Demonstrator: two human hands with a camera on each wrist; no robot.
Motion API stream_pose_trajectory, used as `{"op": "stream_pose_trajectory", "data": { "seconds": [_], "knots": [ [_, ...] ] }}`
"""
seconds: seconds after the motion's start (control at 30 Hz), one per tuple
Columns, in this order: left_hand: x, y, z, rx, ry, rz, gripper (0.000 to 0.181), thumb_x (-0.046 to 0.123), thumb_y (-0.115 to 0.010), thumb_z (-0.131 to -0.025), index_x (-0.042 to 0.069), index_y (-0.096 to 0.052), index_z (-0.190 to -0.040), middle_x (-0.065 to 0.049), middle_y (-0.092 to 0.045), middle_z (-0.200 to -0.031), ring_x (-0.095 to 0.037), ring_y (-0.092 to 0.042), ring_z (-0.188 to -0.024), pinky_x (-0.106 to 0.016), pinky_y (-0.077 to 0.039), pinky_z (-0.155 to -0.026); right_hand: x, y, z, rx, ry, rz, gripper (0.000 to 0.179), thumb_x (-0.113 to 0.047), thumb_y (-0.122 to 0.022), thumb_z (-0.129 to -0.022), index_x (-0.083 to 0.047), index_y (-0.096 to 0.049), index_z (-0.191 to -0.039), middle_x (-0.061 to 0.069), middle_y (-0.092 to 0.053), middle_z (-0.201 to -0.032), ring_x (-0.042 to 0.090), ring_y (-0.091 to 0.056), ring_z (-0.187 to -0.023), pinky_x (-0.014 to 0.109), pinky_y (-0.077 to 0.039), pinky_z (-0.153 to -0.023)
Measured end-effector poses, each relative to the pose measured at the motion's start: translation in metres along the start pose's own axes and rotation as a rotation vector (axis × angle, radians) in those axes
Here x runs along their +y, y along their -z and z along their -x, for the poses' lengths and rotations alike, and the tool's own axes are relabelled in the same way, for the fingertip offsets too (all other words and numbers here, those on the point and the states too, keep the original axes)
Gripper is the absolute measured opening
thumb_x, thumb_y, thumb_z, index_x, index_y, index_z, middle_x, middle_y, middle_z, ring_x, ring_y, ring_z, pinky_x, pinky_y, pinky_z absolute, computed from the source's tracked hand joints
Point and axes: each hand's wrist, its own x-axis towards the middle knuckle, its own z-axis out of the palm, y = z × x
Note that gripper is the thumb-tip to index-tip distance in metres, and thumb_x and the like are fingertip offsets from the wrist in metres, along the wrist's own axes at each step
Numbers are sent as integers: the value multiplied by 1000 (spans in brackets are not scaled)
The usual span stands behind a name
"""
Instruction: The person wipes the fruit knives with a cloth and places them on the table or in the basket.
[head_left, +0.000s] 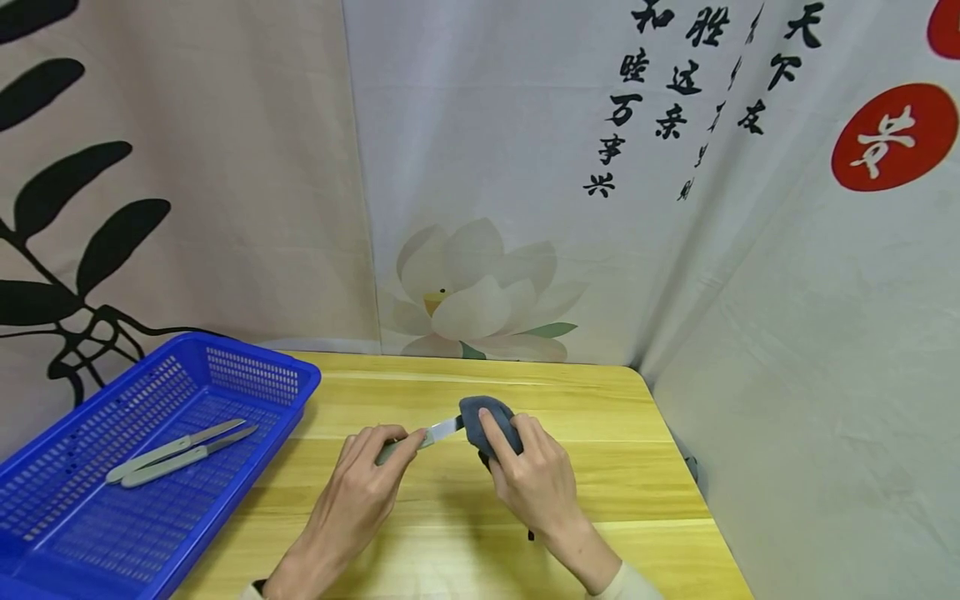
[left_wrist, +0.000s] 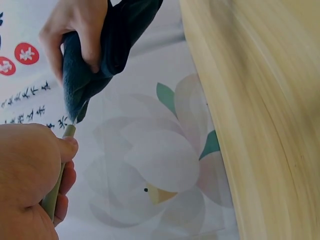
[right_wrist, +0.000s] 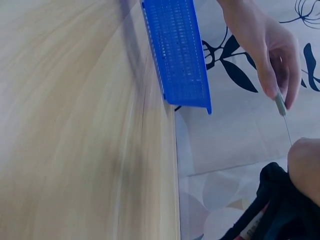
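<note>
My left hand grips a paring knife by its grey-green handle, blade pointing right. With my right hand I hold a bunched dark blue-grey cloth around the far end of the blade, so the tip is hidden. The left wrist view shows the thumb along the knife handle and the cloth close above it. In the right wrist view, thin blade runs between the handle and the right hand; dark cloth hangs there.
A blue plastic basket stands on the left of the wooden table. Two similar knives lie side by side in it. Behind the table hangs a printed curtain; another stretch of fabric borders the right side.
</note>
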Motion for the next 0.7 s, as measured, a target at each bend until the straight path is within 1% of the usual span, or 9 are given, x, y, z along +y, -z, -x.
{"op": "stream_pose_trajectory", "data": {
  "seconds": [0.2, 0.33, 0.4, 0.5, 0.7],
  "knots": [
    [-1, 0, 0, 10, 5, 14, 48, 27, -38, -124, 10, -83, -127, -9, -75, -107, -24, -69, -93, -36, -52, -73, 13, 3, 1, 9, -51, 19, 77, -9, -98, -74, -12, -73, -147, 17, -67, -101, 26, -65, -81, 35, -63, -61],
    [-2, 2, -1, 1, 22, 16, 49, 29, -38, -124, 10, -83, -126, -9, -75, -107, -24, -70, -95, -37, -54, -74, 14, 5, 1, 32, -92, -3, 73, -8, -95, -78, -12, -73, -148, 16, -66, -100, 24, -62, -78, 35, -61, -58],
    [-2, 2, -1, -8, 30, 13, 50, 30, -37, -124, 10, -83, -126, -9, -75, -107, -24, -70, -94, -37, -54, -73, 10, 6, 0, 46, -90, -27, 72, -8, -92, -79, -12, -73, -149, 16, -66, -100, 23, -62, -78, 35, -61, -58],
    [-1, 2, -2, -17, 38, 12, 52, 31, -35, -124, 11, -84, -126, -9, -75, -107, -24, -70, -93, -37, -53, -73, -1, 8, -4, 49, -60, -61, 75, -9, -91, -78, -13, -71, -150, 15, -66, -101, 22, -64, -81, 35, -62, -62],
    [1, 0, -3, -24, 31, 18, 53, 30, -34, -124, 9, -83, -125, -10, -74, -108, -25, -70, -93, -38, -52, -73, -31, 12, -12, -11, -5, -82, 78, -12, -98, -77, -15, -71, -151, 12, -67, -104, 20, -66, -82, 29, -62, -63]
  ]
}}
